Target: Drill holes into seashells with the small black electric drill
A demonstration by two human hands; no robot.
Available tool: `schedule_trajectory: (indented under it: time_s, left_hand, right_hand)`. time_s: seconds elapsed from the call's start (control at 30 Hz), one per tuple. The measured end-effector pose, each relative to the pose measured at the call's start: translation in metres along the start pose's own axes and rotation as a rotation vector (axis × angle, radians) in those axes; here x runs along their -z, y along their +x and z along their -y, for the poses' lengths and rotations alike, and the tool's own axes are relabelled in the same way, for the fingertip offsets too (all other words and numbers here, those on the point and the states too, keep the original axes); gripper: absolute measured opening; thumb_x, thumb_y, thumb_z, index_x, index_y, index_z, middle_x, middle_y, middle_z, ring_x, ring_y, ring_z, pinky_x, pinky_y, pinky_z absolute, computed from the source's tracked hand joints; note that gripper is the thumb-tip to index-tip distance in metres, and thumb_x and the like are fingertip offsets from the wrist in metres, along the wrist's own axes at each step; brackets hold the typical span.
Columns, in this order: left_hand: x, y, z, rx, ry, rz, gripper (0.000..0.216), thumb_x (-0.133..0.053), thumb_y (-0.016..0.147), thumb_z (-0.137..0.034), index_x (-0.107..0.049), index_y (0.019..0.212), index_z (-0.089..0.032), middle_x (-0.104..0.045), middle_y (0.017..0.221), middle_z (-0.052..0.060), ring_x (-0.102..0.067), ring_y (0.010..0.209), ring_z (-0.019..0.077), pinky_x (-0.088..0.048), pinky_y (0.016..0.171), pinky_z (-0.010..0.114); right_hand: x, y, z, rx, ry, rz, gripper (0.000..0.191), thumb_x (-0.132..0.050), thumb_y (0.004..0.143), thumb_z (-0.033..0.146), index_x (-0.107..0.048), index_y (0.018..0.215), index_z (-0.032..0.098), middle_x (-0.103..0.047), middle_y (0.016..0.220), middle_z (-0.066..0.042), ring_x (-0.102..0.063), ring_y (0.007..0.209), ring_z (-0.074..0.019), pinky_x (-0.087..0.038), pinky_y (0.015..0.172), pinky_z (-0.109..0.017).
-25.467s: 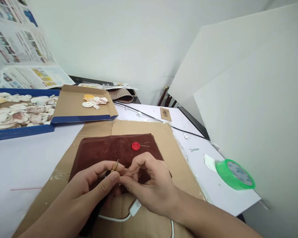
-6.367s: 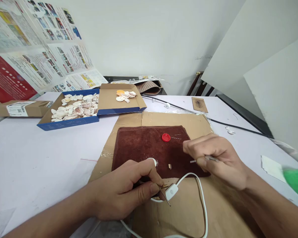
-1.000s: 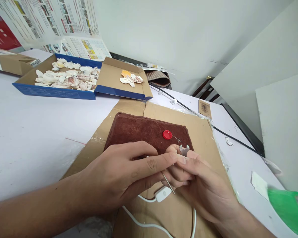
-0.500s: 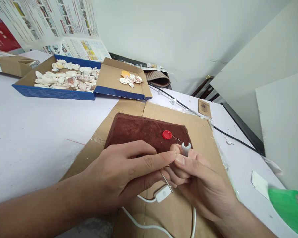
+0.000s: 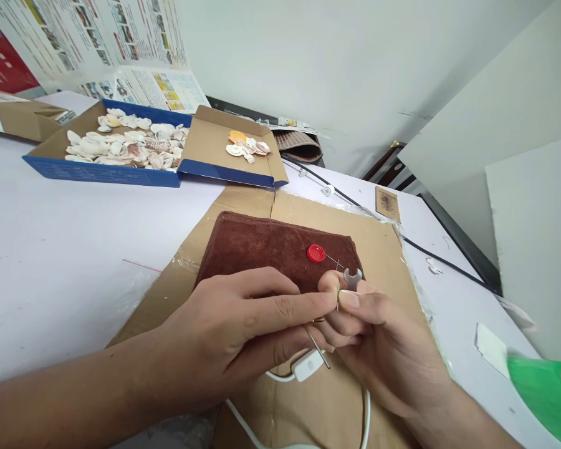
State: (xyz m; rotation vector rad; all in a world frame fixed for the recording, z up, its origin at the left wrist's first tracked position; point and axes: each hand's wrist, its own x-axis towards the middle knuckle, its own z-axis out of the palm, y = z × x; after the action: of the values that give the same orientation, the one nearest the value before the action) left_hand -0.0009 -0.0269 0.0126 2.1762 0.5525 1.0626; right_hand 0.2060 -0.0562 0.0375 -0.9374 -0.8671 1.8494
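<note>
Over a folded brown suede cloth (image 5: 257, 246), my two hands meet at the fingertips. My right hand (image 5: 388, 337) is closed, pinching a thin needle-like pin (image 5: 338, 299) between thumb and forefinger. A small open-end wrench (image 5: 352, 279) juts from the same hand, jaws up. My left hand (image 5: 252, 324) is closed around a slim metal rod (image 5: 318, 349), its index fingertip beside the pin; a brass-coloured tip (image 5: 318, 320) shows under that finger. On the cloth lies a red cap (image 5: 316, 252), with thin metal pins (image 5: 334, 261) near it. Much of what the left hand holds is hidden.
Cardboard (image 5: 336, 405) lies under the cloth. A white cord with an inline switch (image 5: 308, 366) loops below my hands. At the back left stands a blue box (image 5: 103, 173) of seashells. A black cable (image 5: 434, 255) crosses the right side, near a green object (image 5: 542, 390).
My right thumb and forefinger have shifted slightly, and the pin between them now stands nearly upright and shows more. Both hands sit slightly further right in view.
</note>
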Motion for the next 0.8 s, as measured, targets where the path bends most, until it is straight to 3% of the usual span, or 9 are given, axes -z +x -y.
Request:
schedule_trajectory:
  time_s: [0.13,0.23,0.3,0.4,0.5,0.63,0.8]
  left_hand:
    - [-0.002,-0.001,0.002,0.043,-0.026,-0.085,0.031,-0.063,0.106,-0.018,-0.073,0.135,-0.020,-0.076,0.106,0.001,-0.071,0.088,0.0074,-0.057,0.085,0.012]
    - [-0.001,-0.002,0.003,0.224,-0.091,-0.135,0.031,-0.060,0.109,-0.025,-0.073,0.136,-0.030,-0.075,0.095,-0.002,-0.070,0.080,0.0078,-0.057,0.076,0.015]
    - [0.001,-0.002,0.003,0.368,-0.165,-0.148,0.031,-0.055,0.112,-0.035,-0.072,0.137,-0.036,-0.072,0.088,-0.003,-0.068,0.071,0.0082,-0.055,0.063,0.016]
    - [0.005,-0.002,0.002,0.554,-0.276,-0.155,0.037,-0.049,0.112,-0.051,-0.074,0.135,-0.034,-0.068,0.077,-0.003,-0.061,0.055,0.0082,-0.048,0.048,0.017]
    - [0.007,-0.001,0.001,0.633,-0.325,-0.163,0.047,-0.048,0.110,-0.060,-0.075,0.132,-0.028,-0.065,0.071,-0.003,-0.058,0.049,0.0081,-0.047,0.046,0.018]
    - [0.007,-0.001,0.002,0.675,-0.343,-0.162,0.053,-0.048,0.107,-0.066,-0.074,0.130,-0.025,-0.068,0.076,-0.001,-0.058,0.047,0.0082,-0.048,0.046,0.019]
    - [0.003,-0.003,0.004,0.734,-0.385,-0.170,0.054,-0.050,0.104,-0.070,-0.076,0.122,-0.026,-0.069,0.074,-0.001,-0.057,0.045,0.0088,-0.048,0.043,0.018]
  right_hand:
    - [0.016,0.007,0.008,0.044,-0.244,-0.126,0.036,-0.064,0.086,0.043,-0.039,0.068,0.026,-0.018,0.056,0.010,-0.017,0.051,-0.0119,-0.026,0.052,-0.030]
    - [0.049,0.016,0.027,0.231,-0.890,-0.478,0.028,-0.048,0.082,0.051,-0.040,0.070,0.027,-0.026,0.058,0.007,-0.026,0.052,-0.0152,-0.031,0.052,-0.032]
    - [0.076,0.022,0.042,0.249,-1.060,-0.624,0.024,-0.056,0.081,0.046,-0.047,0.072,0.026,-0.040,0.064,0.004,-0.037,0.059,-0.0166,-0.033,0.059,-0.032]
    - [0.106,0.027,0.057,0.163,-1.235,-0.753,0.022,-0.060,0.080,0.039,-0.051,0.066,0.025,-0.048,0.061,0.002,-0.042,0.060,-0.0172,-0.032,0.060,-0.032]
    - [0.117,0.029,0.062,0.076,-1.371,-0.798,0.019,-0.063,0.080,0.036,-0.062,0.068,0.022,-0.065,0.067,-0.004,-0.055,0.066,-0.0218,-0.036,0.063,-0.033]
    - [0.109,0.027,0.061,0.052,-1.487,-0.802,0.018,-0.062,0.086,0.037,-0.068,0.081,0.021,-0.068,0.070,-0.005,-0.059,0.069,-0.0245,-0.037,0.065,-0.035]
    - [0.087,0.015,0.057,0.048,-1.479,-0.563,0.026,-0.057,0.094,0.043,-0.074,0.096,0.023,-0.078,0.093,-0.006,-0.068,0.079,-0.0236,-0.047,0.071,-0.034]
